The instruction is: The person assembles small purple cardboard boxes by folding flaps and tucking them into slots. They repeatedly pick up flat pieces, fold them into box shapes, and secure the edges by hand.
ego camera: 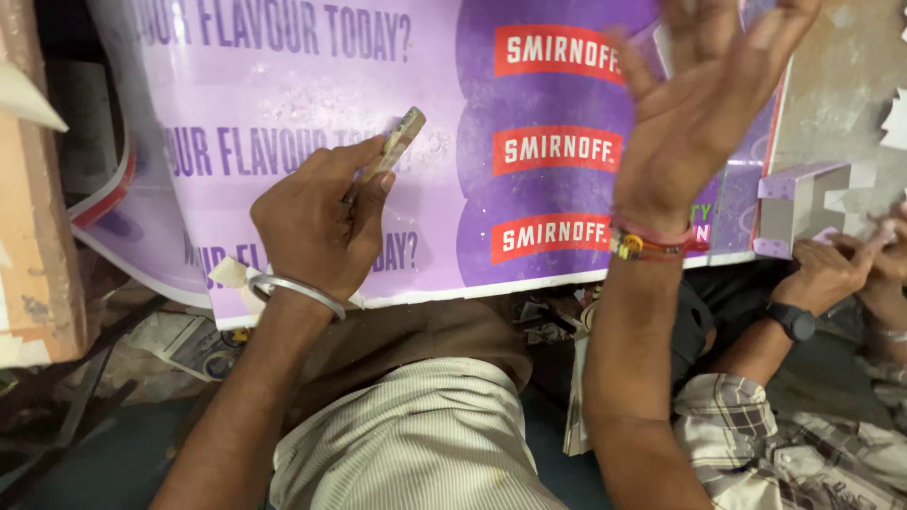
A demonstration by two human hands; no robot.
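Over purple printed board (283, 189), cutter (389, 151) in left grip (316, 222).

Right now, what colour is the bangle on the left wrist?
The bangle is plain silver metal, seen best in the head view, just below the left hand.

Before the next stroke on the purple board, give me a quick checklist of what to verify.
1. Left hand grips the tool: ok.
2. Tool tip on the board: cannot tell, the working end is hidden by the fingers.
3. Right hand steadying the board: not ok, it is raised with fingers spread, palm off the surface.
4. Board supported on the lap: ok, the lower edge lies over the knees.
5. Co-worker's hand away from the tool: ok, it is past the board's right edge.
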